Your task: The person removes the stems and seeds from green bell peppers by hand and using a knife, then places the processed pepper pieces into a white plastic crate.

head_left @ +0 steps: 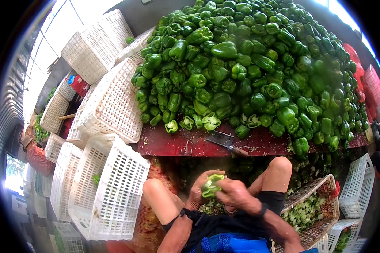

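Above my lap, my left hand [195,192] is closed around a cut green bell pepper half [212,185], its pale inside showing. My right hand [236,194] comes in from the right with bent fingers pressed to the pepper's cut side. Its fingertips are partly hidden there. Beyond my knees, a cleaver [221,139] with a wooden handle lies on the red tabletop [169,143]. Several opened pepper pieces, among them one pale-centred half [211,121], lie along the front of a large heap of whole green bell peppers [223,76].
White plastic crates [114,189] stand at my left, with more crates [114,101] stacked behind. By my right leg a tilted basket [331,202] holds pale green pepper scraps [306,213]. Red mesh sacks [373,84] are at the far right; an orange net sack [150,211] is by my left leg.
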Demonstrator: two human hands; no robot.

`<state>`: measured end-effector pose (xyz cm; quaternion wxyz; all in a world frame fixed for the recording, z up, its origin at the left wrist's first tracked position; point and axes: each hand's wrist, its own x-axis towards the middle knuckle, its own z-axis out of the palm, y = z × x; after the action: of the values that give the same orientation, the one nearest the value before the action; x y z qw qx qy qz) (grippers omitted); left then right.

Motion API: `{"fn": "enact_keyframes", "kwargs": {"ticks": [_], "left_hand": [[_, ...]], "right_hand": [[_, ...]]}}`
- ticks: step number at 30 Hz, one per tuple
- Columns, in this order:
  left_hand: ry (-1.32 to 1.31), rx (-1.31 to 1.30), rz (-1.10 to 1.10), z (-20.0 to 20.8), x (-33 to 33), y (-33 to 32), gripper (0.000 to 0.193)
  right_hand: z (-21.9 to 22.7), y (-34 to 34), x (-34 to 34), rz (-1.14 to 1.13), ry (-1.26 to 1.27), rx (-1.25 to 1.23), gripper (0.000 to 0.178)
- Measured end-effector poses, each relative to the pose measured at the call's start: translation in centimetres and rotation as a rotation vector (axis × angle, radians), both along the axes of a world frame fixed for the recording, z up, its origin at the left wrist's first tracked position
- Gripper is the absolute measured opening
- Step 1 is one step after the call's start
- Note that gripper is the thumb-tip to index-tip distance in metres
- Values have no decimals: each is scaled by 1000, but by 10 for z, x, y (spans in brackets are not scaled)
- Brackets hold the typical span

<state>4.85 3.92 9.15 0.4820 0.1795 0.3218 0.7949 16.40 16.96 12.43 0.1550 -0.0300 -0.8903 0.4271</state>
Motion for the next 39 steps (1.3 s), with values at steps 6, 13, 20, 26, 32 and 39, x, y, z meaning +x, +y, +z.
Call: {"fn": "enact_keyframes", "kwargs": {"ticks": [6, 13, 20, 26, 32, 39], "left_hand": [[-18, -254, 83, -17, -7, -14, 44], [-47, -301, 102, -17, -10, -32, 36], [557, -312, 188, -6, -16, -27, 38], [485, -281, 170, -13, -19, -26, 34], [95, -327, 388, -40, -27, -34, 35], [-90, 47, 436, -22, -35, -32, 40]], "right_hand": [[-25, -32, -24, -4, -9, -209, 11], [-16, -11, -10, 85, -248, -915, 12], [-4, -36, -36, -137, -260, -825, 17], [-23, -46, -38, -214, -322, -1270, 17], [-16, -41, -25, -62, -321, -1173, 12], [-63, -35, -27, -115, -272, -802, 25]]}}
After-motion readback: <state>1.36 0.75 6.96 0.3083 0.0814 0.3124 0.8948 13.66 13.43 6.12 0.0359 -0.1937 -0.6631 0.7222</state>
